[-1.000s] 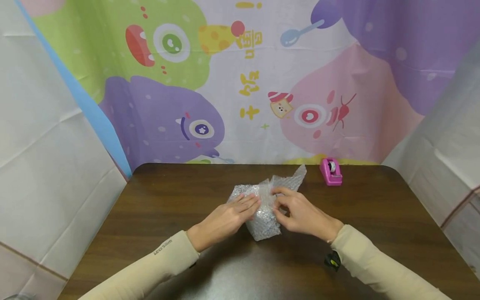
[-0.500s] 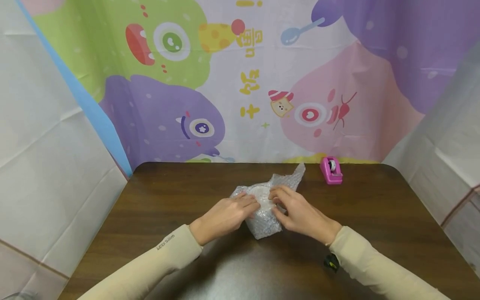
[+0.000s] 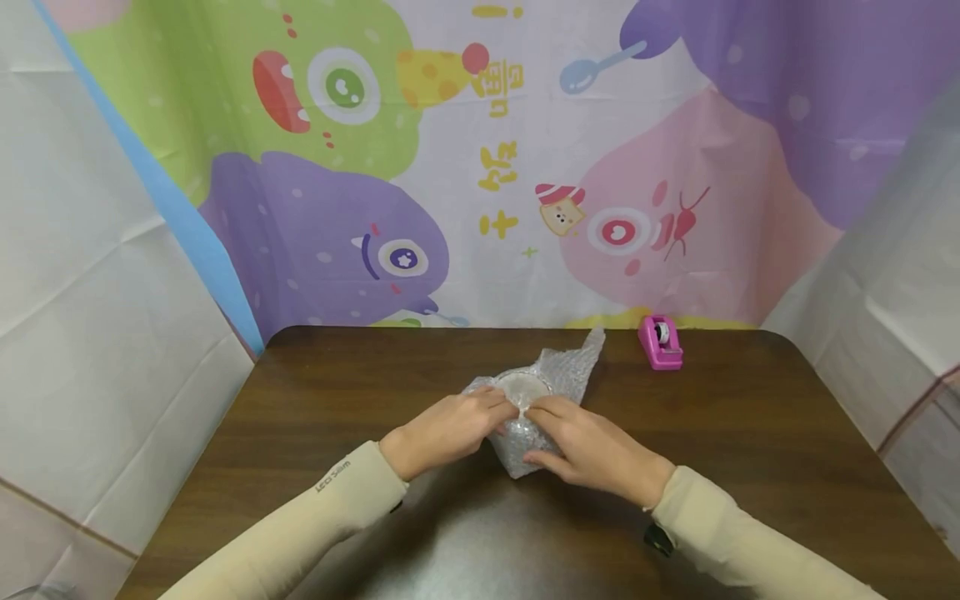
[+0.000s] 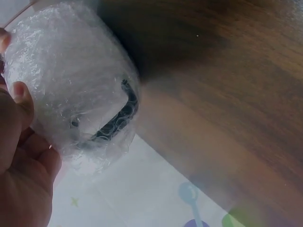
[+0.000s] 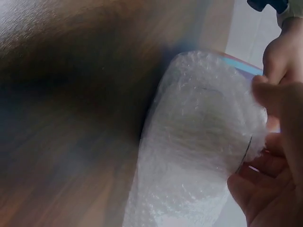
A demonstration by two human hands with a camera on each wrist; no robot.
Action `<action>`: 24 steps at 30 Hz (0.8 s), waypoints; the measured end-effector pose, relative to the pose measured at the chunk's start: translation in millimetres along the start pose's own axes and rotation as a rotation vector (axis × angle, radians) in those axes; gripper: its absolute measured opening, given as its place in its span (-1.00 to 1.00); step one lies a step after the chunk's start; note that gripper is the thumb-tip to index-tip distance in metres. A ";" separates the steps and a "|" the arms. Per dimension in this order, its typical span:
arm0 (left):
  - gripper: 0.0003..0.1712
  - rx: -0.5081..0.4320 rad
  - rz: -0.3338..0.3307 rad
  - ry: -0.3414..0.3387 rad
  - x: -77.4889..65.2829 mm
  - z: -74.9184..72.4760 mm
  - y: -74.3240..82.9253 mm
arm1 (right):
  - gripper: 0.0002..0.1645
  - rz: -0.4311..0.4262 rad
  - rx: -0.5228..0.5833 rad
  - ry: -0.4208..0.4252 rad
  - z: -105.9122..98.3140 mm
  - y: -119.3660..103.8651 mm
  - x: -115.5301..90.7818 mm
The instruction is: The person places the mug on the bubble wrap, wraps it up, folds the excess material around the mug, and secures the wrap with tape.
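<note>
A round item in clear bubble wrap stands at the table's middle, between both hands. Its pale round top shows through an opening in the wrap. In the left wrist view, a dark curved strip shows under the bubbles; the item's exact kind stays hidden. My left hand grips the wrap at the left of the opening, thumb on the near side in its wrist view. From the right, my right hand pinches the wrap at the rim, fingertips close to the left hand's. A loose wrap corner sticks up at the back right.
A pink tape dispenser sits near the table's back right edge. The dark wooden table meets a cartoon-printed curtain behind, with pale sheets along both sides.
The wrap and strip across the top have drawn back, exposing the pale round top. My right hand has shifted left towards the left hand, whose fingers have curled in more.
</note>
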State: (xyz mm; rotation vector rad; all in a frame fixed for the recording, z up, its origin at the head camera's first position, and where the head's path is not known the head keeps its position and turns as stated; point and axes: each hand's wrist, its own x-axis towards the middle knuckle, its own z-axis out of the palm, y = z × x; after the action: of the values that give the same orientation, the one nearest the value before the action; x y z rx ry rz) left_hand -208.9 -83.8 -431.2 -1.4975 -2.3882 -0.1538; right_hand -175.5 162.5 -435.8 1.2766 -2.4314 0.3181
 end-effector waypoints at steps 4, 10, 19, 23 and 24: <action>-0.75 -0.057 -0.001 -0.013 0.6 -0.2 -0.8 | -0.36 0.006 -0.039 -0.025 1.6 -2.2 0.8; -0.68 -0.128 0.017 -0.011 -1.5 -1.2 -0.8 | -0.42 0.040 -0.113 -0.043 1.5 -14.1 7.6; -0.83 -0.192 0.051 -0.036 -7.0 -8.6 -0.9 | -0.63 0.054 -0.283 -0.011 -3.8 -33.8 22.0; -0.89 -0.132 0.074 -0.026 -7.6 -10.0 0.9 | -0.63 0.063 -0.316 -0.016 -4.0 -35.3 23.4; -0.86 -0.100 0.084 -0.018 -7.8 -10.5 1.9 | -0.63 0.064 -0.321 -0.018 -4.1 -35.5 23.6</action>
State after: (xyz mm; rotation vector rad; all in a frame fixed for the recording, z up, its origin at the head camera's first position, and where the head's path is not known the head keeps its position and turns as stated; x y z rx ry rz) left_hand -201.9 -92.3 -424.0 -1.6483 -2.3579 -0.2447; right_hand -157.5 126.6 -421.2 1.0667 -2.4194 -0.0669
